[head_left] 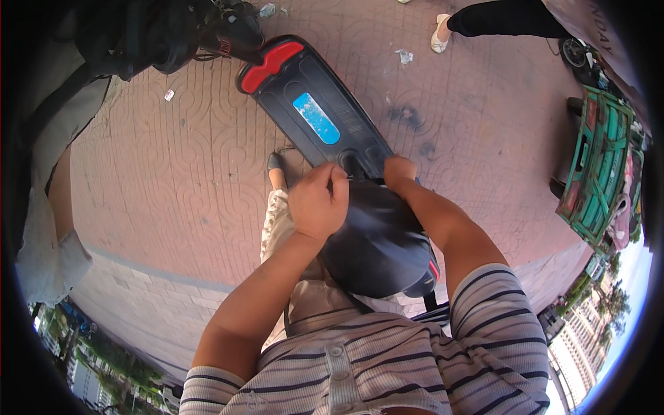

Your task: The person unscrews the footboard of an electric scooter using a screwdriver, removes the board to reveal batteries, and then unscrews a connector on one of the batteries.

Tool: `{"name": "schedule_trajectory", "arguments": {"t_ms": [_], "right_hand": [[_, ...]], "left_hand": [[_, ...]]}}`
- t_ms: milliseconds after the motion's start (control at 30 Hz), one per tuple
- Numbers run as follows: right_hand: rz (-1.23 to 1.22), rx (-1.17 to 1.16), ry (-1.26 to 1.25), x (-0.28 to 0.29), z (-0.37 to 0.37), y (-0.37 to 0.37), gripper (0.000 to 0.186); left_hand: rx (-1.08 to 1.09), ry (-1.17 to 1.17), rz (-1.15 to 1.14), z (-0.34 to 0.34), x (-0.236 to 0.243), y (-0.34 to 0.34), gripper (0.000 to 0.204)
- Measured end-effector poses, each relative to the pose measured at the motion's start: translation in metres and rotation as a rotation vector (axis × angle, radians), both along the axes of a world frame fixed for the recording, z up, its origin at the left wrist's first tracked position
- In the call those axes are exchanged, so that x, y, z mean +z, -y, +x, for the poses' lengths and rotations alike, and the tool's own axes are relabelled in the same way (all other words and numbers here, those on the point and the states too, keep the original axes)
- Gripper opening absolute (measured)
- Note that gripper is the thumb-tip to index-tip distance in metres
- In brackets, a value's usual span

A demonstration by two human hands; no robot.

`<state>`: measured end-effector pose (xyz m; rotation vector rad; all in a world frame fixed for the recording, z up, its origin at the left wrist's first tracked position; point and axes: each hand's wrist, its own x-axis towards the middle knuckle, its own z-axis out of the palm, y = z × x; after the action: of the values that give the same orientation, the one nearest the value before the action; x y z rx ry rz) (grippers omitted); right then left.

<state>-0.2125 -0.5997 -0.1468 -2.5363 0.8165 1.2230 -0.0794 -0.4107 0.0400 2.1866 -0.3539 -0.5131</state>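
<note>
Below me is a scooter with a rounded black seat (377, 238) and a long black footboard (277, 111). The footboard carries a red end piece (272, 63) and a scuffed blue panel (317, 118). My left hand (319, 200) is closed at the left side of the seat's front, its thumb folded over. At the opposite front corner, my right hand (399, 171) is closed too, near the footboard's edge. Whatever sits inside either fist is hidden by the fingers. The seat's surface looks slightly smeared by motion.
Reddish patterned paving (166, 173) surrounds the scooter, with litter (404, 56) scattered on it. A green metal cart (595, 162) stands at the right. Another person's leg and pale shoe (440, 33) show at the top. Dark, bulky parts (159, 34) fill the upper left.
</note>
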Motion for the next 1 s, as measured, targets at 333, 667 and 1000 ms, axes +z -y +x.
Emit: {"name": "schedule_trajectory", "arguments": {"t_ms": [333,667,1000], "right_hand": [[0.091,-0.352,-0.089,-0.054,-0.022,0.018,0.029],[-0.012,-0.090,0.090,0.010,0.014,-0.001,0.024],[-0.022,0.260,0.193,0.006,0.011,-0.007,0.021]], "left_hand": [[0.004,-0.020,-0.024,-0.001,0.001,0.004,0.021],[0.012,-0.069,-0.024,-0.002,0.004,0.000,0.020],[-0.015,-0.023,-0.042,0.001,0.003,-0.001,0.018]]}}
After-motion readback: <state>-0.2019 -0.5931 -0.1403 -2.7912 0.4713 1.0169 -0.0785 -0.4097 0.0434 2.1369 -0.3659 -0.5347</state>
